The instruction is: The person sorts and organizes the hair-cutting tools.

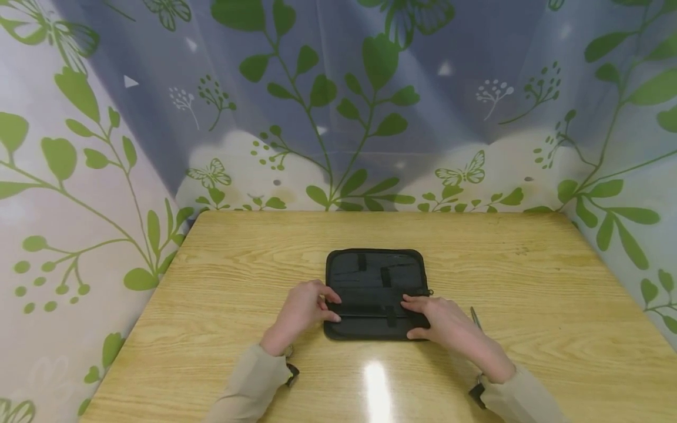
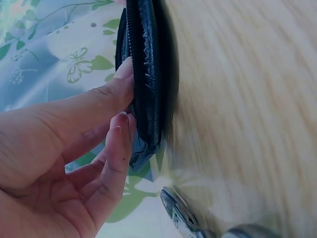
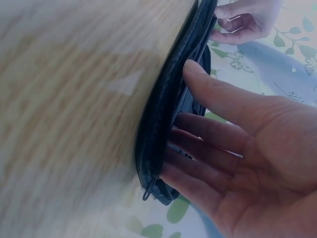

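A black zippered case (image 1: 375,270) lies on the wooden table, its dark inner side with short straps facing up. My left hand (image 1: 304,308) is at the case's left side, thumb and fingertips over its surface. In the left wrist view, that thumb touches the zipper edge (image 2: 134,74) and the other fingers bend loosely beside it. On the right side, my right hand (image 1: 449,326) touches the case. Its thumb rests at the zipped edge in the right wrist view, with the other fingers extended over the inner side. A zipper pull (image 3: 150,189) hangs at the corner.
Beside my right hand, a thin grey object (image 1: 475,318) lies on the wooden table (image 1: 254,252). A curtain (image 1: 338,129) with green leaf and butterfly prints hangs behind the table and along both sides.
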Tool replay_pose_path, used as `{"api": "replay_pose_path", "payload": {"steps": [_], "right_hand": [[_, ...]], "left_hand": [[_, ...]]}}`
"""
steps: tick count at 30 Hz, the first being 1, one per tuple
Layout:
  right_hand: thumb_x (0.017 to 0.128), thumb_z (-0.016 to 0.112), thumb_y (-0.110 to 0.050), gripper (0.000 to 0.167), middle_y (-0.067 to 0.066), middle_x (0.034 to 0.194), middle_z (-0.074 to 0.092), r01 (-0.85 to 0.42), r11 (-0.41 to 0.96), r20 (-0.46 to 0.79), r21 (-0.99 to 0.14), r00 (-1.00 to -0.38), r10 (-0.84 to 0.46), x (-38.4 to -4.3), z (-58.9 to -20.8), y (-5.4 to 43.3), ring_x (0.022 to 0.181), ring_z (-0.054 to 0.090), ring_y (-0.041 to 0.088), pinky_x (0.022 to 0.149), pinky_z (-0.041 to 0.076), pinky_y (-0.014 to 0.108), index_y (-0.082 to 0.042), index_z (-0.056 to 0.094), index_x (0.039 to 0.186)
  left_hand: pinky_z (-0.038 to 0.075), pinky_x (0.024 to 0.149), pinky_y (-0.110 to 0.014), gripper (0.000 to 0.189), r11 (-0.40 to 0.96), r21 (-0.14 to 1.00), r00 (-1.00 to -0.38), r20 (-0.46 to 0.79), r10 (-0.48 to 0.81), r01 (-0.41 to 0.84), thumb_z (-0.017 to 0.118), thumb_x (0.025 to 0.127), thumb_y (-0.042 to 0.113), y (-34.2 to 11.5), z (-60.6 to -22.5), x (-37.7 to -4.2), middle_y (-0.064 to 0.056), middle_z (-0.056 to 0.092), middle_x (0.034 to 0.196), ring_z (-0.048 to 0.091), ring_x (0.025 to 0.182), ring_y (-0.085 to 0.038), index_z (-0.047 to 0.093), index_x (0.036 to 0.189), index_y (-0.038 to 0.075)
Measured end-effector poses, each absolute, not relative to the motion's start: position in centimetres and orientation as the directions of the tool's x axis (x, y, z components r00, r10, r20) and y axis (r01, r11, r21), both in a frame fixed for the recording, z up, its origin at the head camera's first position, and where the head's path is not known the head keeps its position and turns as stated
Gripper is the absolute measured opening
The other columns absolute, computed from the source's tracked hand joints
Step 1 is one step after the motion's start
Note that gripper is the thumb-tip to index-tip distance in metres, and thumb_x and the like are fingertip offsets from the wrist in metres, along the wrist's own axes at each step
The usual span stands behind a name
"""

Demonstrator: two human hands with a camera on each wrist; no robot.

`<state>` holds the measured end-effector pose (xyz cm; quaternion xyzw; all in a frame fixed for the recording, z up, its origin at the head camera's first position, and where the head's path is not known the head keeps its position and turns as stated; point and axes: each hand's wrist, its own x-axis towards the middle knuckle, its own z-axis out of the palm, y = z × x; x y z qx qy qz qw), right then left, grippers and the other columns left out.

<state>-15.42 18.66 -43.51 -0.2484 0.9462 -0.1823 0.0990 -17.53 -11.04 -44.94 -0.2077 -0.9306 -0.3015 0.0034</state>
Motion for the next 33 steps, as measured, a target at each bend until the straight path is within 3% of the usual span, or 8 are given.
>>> {"api": "replay_pose_path", "payload": {"steps": [7, 16, 24, 33], "right_hand": [[0.085, 0.082, -0.026, 0.058, 0.017, 0.145, 0.056, -0.43, 0.806, -0.103, -0.407, -0.855, -0.508, -15.44, -43.74, 18.7, 0.123, 0.059, 0.042, 0.098, 0.049, 0.056, 0.002, 0.064, 0.133], [0.086, 0.081, -0.023, 0.057, 0.016, 0.146, 0.056, -0.403, 0.807, -0.104, -0.431, -0.867, -0.488, -15.56, -43.76, 18.84, 0.13, 0.053, 0.043, 0.1, 0.048, 0.056, 0.002, 0.063, 0.134], [0.086, 0.081, -0.024, 0.055, 0.016, 0.144, 0.057, -0.423, 0.805, -0.08, -0.416, -0.865, -0.495, -15.58, -43.93, 18.99, 0.126, 0.056, 0.042, 0.097, 0.05, 0.055, 0.001, 0.065, 0.133], [0.087, 0.081, -0.026, 0.056, 0.015, 0.144, 0.057, -0.439, 0.804, -0.081, -0.402, -0.857, -0.509, -15.58, -43.81, 19.0, 0.12, 0.061, 0.04, 0.09, 0.054, 0.05, 0.0, 0.065, 0.133]], "left_hand": [[0.044, 0.059, -0.024, 0.025, 0.755, 0.534, -0.916, 0.103, 0.389, 0.381, 0.092, 0.073, 0.017, -11.11, -45.22, -17.44, 0.001, 0.059, 0.077, 0.049, 0.062, -0.005, 0.079, 0.093, 0.012], [0.043, 0.058, -0.028, 0.026, 0.776, 0.524, -0.919, 0.03, 0.394, 0.35, 0.087, 0.079, 0.007, -11.38, -44.64, -17.0, 0.0, 0.055, 0.076, 0.049, 0.064, -0.01, 0.075, 0.102, 0.01], [0.048, 0.067, -0.029, 0.024, 0.778, 0.511, -0.919, 0.063, 0.389, 0.365, 0.088, 0.077, 0.009, -11.01, -44.89, -17.11, 0.002, 0.058, 0.078, 0.051, 0.068, -0.008, 0.076, 0.097, 0.011], [0.045, 0.064, -0.025, 0.023, 0.773, 0.525, -0.922, 0.07, 0.38, 0.358, 0.092, 0.072, 0.014, -10.76, -45.13, -17.61, 0.002, 0.064, 0.078, 0.052, 0.067, -0.006, 0.077, 0.09, 0.014]]}}
